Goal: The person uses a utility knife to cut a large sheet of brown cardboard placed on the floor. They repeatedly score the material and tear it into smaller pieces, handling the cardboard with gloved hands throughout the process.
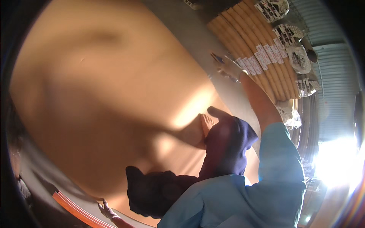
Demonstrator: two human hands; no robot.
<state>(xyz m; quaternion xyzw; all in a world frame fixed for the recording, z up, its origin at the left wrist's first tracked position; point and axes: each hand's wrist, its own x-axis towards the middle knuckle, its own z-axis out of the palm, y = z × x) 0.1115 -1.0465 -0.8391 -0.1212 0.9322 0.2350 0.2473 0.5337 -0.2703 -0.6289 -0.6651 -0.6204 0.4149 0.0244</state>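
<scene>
A large brown sheet point(125, 76) lies under me, with my bare foot point(206, 123) and dark-trousered legs on it. My right hand point(228, 67), in a pale glove, reaches past the sheet's right edge, over the grey floor. Its fingers are closed on a small dark-blue tool point(217, 57) with a brown tip; its exact kind is unclear. My left hand point(107, 211), also pale-gloved, is at the sheet's lower left edge with fingers apart and nothing visible in it. Close beside it runs a long orange strip point(78, 209) with pale lines.
Long brown cardboard-like packages point(243, 41) with white-and-red labels lie side by side at the upper right. Plastic-wrapped bundles point(298, 59) sit at their ends. A corrugated wall point(332, 79) stands behind, and strong light point(338, 163) comes in at the right.
</scene>
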